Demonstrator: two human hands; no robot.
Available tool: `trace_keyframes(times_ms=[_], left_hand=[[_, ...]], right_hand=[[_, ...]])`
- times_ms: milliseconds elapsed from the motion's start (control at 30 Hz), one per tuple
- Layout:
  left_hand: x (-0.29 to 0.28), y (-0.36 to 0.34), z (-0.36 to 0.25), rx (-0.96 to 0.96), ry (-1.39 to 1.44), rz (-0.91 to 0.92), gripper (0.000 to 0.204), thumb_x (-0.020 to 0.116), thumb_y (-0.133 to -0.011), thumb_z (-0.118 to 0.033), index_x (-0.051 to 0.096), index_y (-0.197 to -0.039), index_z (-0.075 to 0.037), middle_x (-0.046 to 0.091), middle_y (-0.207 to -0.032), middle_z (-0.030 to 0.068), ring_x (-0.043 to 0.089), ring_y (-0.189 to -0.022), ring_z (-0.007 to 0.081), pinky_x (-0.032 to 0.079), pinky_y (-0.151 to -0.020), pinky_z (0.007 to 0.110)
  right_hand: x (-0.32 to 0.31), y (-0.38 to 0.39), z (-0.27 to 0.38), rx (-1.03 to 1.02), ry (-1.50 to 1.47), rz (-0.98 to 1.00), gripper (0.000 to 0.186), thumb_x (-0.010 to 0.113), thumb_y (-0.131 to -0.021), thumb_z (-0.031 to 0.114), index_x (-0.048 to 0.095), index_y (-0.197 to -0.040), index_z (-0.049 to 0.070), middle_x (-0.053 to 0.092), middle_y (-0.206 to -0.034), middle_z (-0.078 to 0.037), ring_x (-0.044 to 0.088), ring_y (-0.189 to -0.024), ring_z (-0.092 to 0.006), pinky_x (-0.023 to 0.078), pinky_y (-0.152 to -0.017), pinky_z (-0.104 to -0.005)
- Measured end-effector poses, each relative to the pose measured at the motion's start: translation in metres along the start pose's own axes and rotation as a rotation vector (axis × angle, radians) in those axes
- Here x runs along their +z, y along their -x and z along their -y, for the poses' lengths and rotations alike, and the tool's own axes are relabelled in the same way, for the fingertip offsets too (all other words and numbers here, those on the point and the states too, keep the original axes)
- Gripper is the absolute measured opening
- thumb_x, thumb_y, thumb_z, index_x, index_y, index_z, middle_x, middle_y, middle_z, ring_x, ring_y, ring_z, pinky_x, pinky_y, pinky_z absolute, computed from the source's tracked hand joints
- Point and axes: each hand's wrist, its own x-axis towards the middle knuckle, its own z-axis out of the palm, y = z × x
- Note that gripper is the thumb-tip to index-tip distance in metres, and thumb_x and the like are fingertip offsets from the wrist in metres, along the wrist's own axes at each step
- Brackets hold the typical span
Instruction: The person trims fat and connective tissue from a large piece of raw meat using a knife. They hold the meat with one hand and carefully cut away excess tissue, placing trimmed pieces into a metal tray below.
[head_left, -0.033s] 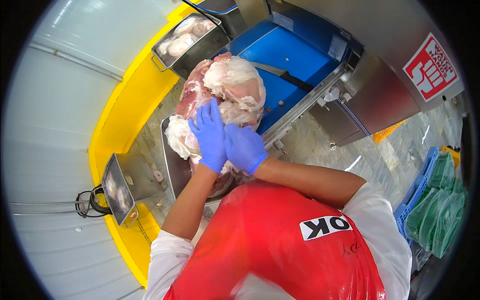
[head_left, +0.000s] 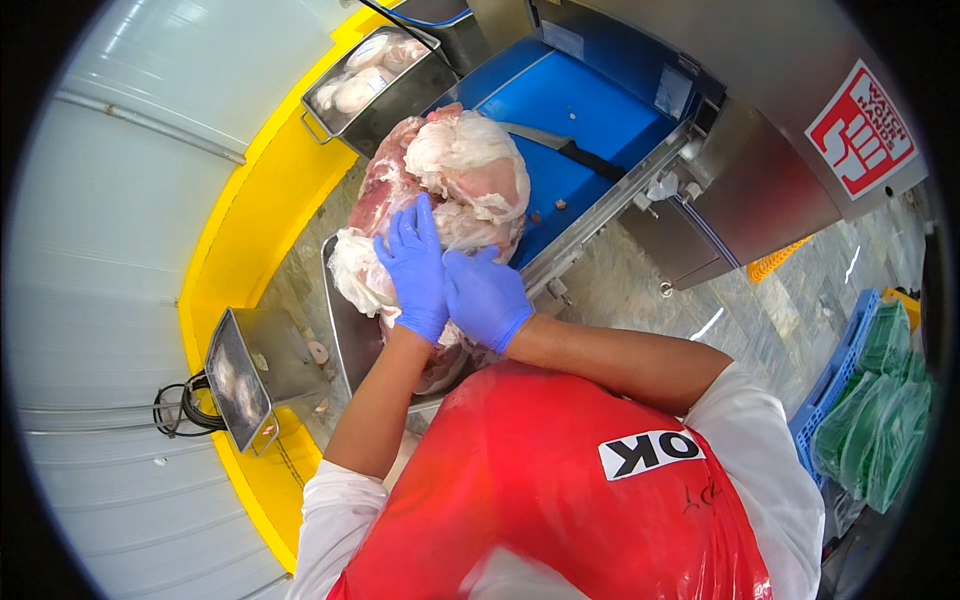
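A heap of large raw meat pieces, pink with pale skin and fat, stands piled over a metal tub and against the end of a blue conveyor belt. My left hand, in a blue glove, lies flat on the near side of the heap, fingers stretched out. Beside it, my right hand, gloved alike, presses into the meat. Its fingers curl down around a piece, and their tips are hidden. A knife with a black handle rests on the belt beyond the heap.
Another metal tub with wrapped meat stands at the far left; a smaller one is nearer, by the yellow barrier. A steel machine housing rises at right. Blue crates with green bagged items stand at far right.
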Motion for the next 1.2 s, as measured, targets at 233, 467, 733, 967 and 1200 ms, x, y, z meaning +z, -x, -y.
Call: trace_keyframes(times_ms=[233, 467, 733, 967, 1200], left_hand=[[0.021, -0.003, 0.057, 0.168, 0.346, -0.241, 0.047, 0.076, -0.085, -0.031, 0.07, -0.123, -0.005, 0.064, -0.129, 0.0183, 0.056, -0.127, 0.0409, 0.04, -0.11, 0.056], [0.03, -0.007, 0.058, 0.21, 0.494, -0.362, 0.037, 0.069, -0.078, -0.018, 0.068, -0.113, -0.004, 0.066, -0.113, 0.0203, 0.059, -0.111, 0.0459, 0.045, -0.101, 0.054], [0.043, -0.003, 0.076, 0.211, 0.663, -0.364, 0.029, 0.066, -0.082, -0.016, 0.073, -0.109, -0.006, 0.067, -0.108, 0.0192, 0.061, -0.107, 0.0448, 0.047, -0.101, 0.054], [0.034, 0.017, 0.056, 0.382, 0.623, -0.391, 0.018, 0.073, -0.091, -0.022, 0.069, -0.098, -0.006, 0.064, -0.098, 0.0158, 0.061, -0.095, 0.0416, 0.047, -0.091, 0.052], [0.018, 0.016, 0.05, 0.368, 0.601, -0.291, 0.025, 0.081, -0.093, -0.025, 0.066, -0.101, -0.008, 0.062, -0.104, 0.0154, 0.059, -0.104, 0.0401, 0.046, -0.096, 0.053]], right_hand=[[-0.051, -0.028, 0.004, -0.404, 0.092, 0.001, 0.044, 0.07, -0.1, 0.038, 0.067, -0.136, 0.012, 0.067, -0.133, -0.022, 0.062, -0.125, -0.0418, 0.049, -0.105, -0.0583], [-0.07, -0.119, -0.034, -0.342, 0.46, -0.033, 0.072, 0.079, -0.087, 0.051, 0.063, -0.149, 0.017, 0.056, -0.159, -0.022, 0.051, -0.149, -0.0444, 0.038, -0.125, -0.0579], [-0.062, -0.138, -0.045, -0.254, 0.476, 0.07, 0.067, 0.075, -0.089, 0.047, 0.061, -0.146, 0.014, 0.055, -0.161, -0.019, 0.046, -0.154, -0.0433, 0.04, -0.125, -0.0594], [-0.08, -0.146, -0.026, -0.072, 0.404, 0.226, 0.063, 0.077, -0.092, 0.041, 0.059, -0.148, 0.019, 0.056, -0.158, -0.022, 0.048, -0.152, -0.0467, 0.05, -0.118, -0.0524], [-0.079, -0.156, -0.054, -0.152, 0.316, 0.18, 0.065, 0.078, -0.094, 0.041, 0.058, -0.149, 0.012, 0.06, -0.151, -0.023, 0.053, -0.146, -0.047, 0.049, -0.119, -0.051]])
